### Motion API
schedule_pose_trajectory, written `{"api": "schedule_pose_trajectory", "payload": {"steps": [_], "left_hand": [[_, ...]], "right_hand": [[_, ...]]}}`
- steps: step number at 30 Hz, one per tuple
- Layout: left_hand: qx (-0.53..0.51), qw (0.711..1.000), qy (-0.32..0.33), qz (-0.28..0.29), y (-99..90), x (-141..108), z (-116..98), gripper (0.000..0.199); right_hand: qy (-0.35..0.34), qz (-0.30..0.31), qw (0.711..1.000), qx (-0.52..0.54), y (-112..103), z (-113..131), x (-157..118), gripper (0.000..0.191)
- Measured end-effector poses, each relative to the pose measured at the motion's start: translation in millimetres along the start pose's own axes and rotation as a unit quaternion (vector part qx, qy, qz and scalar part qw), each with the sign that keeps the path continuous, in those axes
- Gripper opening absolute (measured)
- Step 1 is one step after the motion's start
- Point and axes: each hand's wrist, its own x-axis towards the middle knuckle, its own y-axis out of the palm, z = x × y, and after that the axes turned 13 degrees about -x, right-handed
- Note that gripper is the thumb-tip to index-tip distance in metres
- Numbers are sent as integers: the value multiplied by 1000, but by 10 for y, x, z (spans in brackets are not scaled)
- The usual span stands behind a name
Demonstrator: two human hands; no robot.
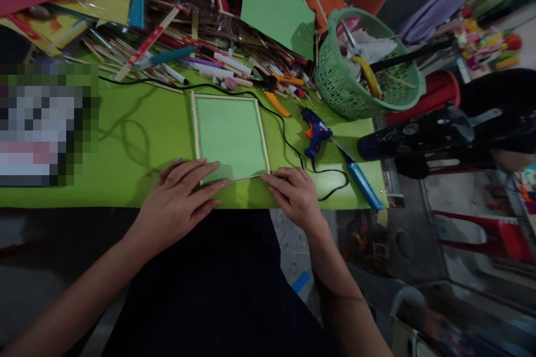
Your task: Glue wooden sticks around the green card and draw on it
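A light green square sheet point(230, 136) lies on the table, edged on its sides by thin wooden sticks. My left hand point(180, 195) rests over the sheet's near left corner with its fingers stretched out and a little apart, touching the near edge. At the near right corner, my right hand point(295, 192) has its fingers bunched together on the end of the near wooden stick point(247, 178). The fingers cover parts of that stick. To the right lies a blue glue gun point(316, 133) with an orange trigger, its black cord looping around the sheet.
A blue-handled tool point(364, 185) lies by the right table edge. Behind it stands a green plastic basket point(347, 86) with scraps inside. Markers point(218, 71), orange-handled pliers point(276, 104) and many loose sticks crowd the back of the green table point(121, 150). A blurred-out object sits at left.
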Motion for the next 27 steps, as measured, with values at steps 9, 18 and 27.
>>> {"api": "schedule_pose_trajectory", "payload": {"steps": [9, 18, 27], "left_hand": [[-5, 1000, -6, 10, -2, 17, 7, 35], [-86, 995, -26, -53, -77, -35, 18, 44], [-46, 990, -73, -114, -218, -184, 93, 40]], "right_hand": [[9, 12, 1000, 2, -10, 8, 25, 35], [9, -32, 999, 11, -43, 51, 23, 43], [-40, 0, 999, 14, 81, 419, 157, 44]]}}
